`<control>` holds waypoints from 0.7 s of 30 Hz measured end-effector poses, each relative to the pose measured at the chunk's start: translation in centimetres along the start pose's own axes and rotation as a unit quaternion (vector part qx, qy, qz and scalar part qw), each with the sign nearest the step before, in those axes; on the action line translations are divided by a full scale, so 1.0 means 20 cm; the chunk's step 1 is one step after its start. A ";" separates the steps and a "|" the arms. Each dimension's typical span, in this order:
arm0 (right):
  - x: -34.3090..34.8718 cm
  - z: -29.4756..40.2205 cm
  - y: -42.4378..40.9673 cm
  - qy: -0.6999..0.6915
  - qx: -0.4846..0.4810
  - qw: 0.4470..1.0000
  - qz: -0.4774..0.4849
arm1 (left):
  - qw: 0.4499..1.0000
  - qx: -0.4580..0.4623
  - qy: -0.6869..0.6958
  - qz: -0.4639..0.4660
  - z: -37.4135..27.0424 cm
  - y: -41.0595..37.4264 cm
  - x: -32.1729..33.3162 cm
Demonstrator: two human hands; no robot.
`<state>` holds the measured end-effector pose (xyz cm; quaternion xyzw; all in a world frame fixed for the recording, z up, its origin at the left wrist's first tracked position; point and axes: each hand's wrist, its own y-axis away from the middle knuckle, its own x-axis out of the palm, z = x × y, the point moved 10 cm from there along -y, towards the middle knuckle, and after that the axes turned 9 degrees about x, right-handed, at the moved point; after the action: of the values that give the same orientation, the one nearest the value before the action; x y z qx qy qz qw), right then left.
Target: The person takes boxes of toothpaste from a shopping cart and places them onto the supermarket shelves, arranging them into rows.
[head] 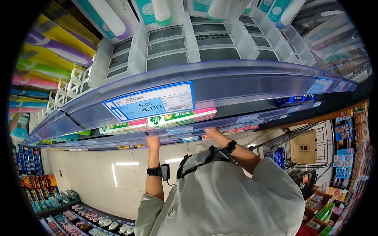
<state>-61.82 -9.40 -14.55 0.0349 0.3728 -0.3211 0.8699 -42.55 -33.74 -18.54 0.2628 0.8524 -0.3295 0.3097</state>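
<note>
My left hand (153, 142) is at the front edge of a lower shelf (180, 130). A small dark thing shows by its fingers, too small to name; whether the hand holds it I cannot tell. My right hand (211, 132) reaches to the same shelf edge farther right, its fingers blurred and partly hidden by the rail. Green, white and pink toothpaste cartons (180, 117) lie on this shelf, just above and between the hands. Over them runs the clear plastic front rail (236, 79) of an upper shelf, carrying a price label (150, 101) with writing.
White plastic dividers (192, 41) and packaged toothbrushes (59, 48) fill the upper shelf. On the right stands a wire shopping cart (323, 144) with a brown paper bag (304, 146). Stocked shelves (97, 219) line the far side of the tiled floor (88, 165).
</note>
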 end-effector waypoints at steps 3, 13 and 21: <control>0.00 0.02 0.02 0.002 -0.003 1.000 0.002 | 0.996 -0.043 0.059 -0.050 0.03 0.02 -0.03; 0.00 0.02 0.07 0.004 -0.004 1.000 0.007 | 0.944 -0.211 0.252 -0.038 -0.06 0.04 -0.08; 0.01 0.02 0.07 -0.002 -0.006 1.000 0.003 | 0.929 -0.220 0.292 -0.061 -0.13 0.01 -0.10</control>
<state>-60.64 -8.42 -14.73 0.0304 0.3723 -0.3166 0.8719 -42.05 -32.17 -15.76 0.2198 0.9706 -0.0610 0.0764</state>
